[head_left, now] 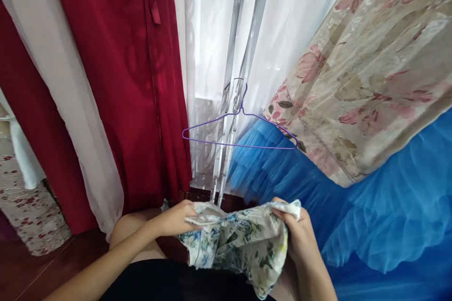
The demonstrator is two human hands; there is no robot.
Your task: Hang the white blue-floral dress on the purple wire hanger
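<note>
A floral garment (243,237), white with blue, green and yellow print, is stretched between my two hands above my lap. My left hand (180,218) grips its upper left edge, fingers closed on the cloth. At the other end, my right hand (298,228) pinches the upper right corner, the thumb lying over the fabric. The garment's lower part hangs in loose folds, and its exact kind is unclear. Beyond it, a bare purple hanger (240,145) hangs by its hook on a metal stand (229,127), apart from both hands.
Dark red cloth (120,80) and a pale sheer length (70,56) hang at left. White curtains (282,19) are behind the stand. On the right hang a pink-flowered beige garment (370,80) and ruffled blue tulle (381,216). Reddish-brown floor (42,275) shows at lower left.
</note>
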